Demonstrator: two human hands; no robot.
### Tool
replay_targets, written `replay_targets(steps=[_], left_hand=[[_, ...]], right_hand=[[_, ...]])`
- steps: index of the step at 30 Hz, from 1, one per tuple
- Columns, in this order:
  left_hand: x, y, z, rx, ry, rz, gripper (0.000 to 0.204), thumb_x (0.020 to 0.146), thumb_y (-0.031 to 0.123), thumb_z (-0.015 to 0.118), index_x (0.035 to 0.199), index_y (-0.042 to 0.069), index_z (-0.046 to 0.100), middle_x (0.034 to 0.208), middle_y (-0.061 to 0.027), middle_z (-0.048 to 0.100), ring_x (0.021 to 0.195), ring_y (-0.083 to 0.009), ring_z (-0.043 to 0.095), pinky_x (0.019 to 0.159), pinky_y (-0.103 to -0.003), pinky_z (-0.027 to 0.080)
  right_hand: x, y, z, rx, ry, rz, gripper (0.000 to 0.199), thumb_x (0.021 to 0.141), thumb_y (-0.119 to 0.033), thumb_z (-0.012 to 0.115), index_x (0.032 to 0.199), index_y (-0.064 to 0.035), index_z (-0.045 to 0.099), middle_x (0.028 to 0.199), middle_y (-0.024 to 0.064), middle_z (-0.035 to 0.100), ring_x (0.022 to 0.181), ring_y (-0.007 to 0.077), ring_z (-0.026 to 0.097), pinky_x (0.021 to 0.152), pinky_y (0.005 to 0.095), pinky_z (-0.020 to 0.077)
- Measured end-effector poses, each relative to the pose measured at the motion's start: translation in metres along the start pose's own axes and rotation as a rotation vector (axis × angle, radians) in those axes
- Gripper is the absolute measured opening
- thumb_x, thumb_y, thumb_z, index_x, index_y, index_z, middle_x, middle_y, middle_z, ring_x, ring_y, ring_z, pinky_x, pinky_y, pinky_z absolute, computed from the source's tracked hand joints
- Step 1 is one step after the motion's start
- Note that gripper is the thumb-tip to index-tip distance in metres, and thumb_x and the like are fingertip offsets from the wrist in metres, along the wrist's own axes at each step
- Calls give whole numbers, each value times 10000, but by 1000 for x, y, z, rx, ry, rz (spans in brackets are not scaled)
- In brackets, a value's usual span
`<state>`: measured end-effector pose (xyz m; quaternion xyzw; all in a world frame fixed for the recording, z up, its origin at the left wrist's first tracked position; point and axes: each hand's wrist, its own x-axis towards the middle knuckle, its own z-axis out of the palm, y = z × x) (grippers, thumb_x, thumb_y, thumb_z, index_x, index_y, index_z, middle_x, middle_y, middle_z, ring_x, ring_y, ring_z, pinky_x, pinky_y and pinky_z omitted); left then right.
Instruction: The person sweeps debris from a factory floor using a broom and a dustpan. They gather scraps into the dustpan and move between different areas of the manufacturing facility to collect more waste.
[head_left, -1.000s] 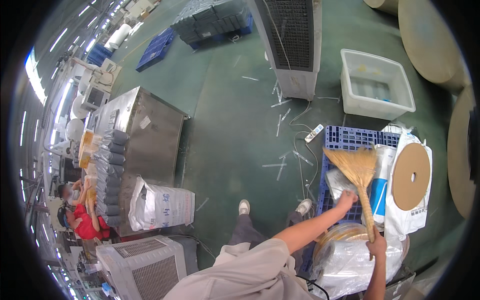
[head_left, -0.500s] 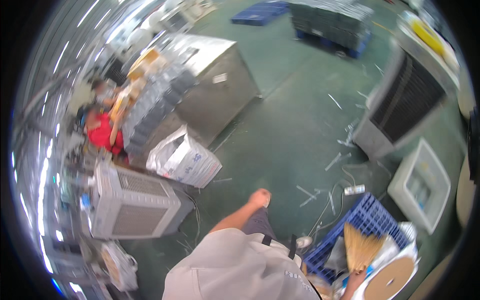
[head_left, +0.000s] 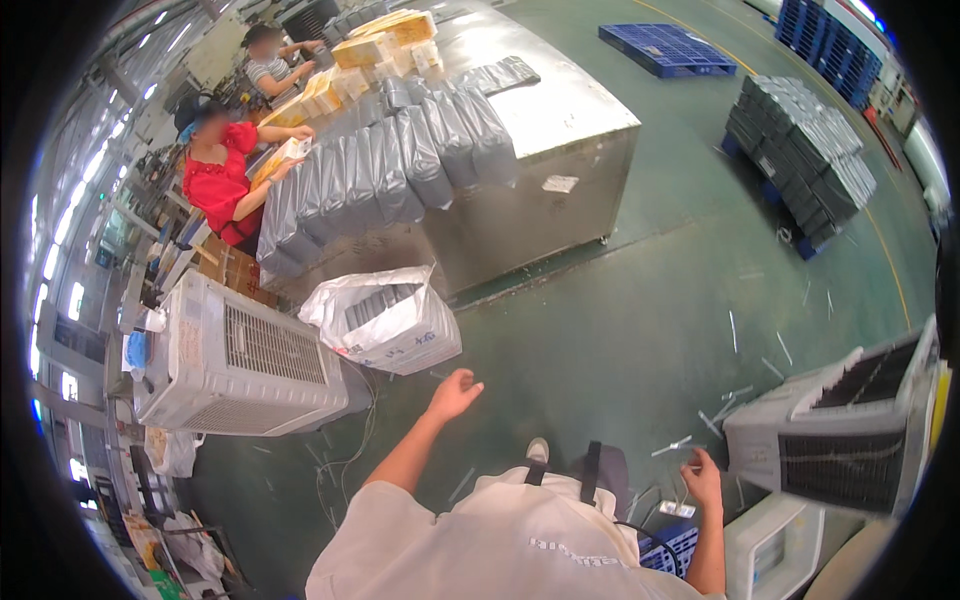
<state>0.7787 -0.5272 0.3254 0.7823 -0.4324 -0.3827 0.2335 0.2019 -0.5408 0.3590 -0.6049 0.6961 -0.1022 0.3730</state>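
left hand [head_left: 455, 393] fingers spread, empty, over green floor just beside white sack [head_left: 385, 322] holding grey packs, right hand [head_left: 703, 477] loosely open, empty, near white cooler unit [head_left: 835, 440], silver pouches [head_left: 385, 170] rowed on steel table [head_left: 560, 110], yellow cartons [head_left: 375, 45] behind

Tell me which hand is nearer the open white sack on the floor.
Left. The left hand hangs empty just right of the white sack, not touching it. The right hand is far across the green floor, beside the grey fan unit.
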Motion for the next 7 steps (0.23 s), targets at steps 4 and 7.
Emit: replay_targets(steps=[4, 7], left_hand=[[98, 87, -50, 85, 195, 238, 380, 823, 267, 644, 1115, 41, 557, 1094, -152, 619, 1050, -295, 586, 900, -379, 456], [173, 138, -87, 136, 339, 353, 347, 827, 257, 642, 1109, 70, 569, 1164, -148, 586, 1115, -277, 546, 934, -371, 430]], right_hand=[[137, -105, -27, -88, -58, -187, 582, 718, -225, 719, 1225, -20, 522, 1039, 153, 612, 882, 261, 630, 767, 352, 513], [252, -175, -19, -165, -141, -343, 607, 720, -246, 727, 1253, -52, 511, 1112, 156, 587, 959, 287, 603, 840, 372, 491]])
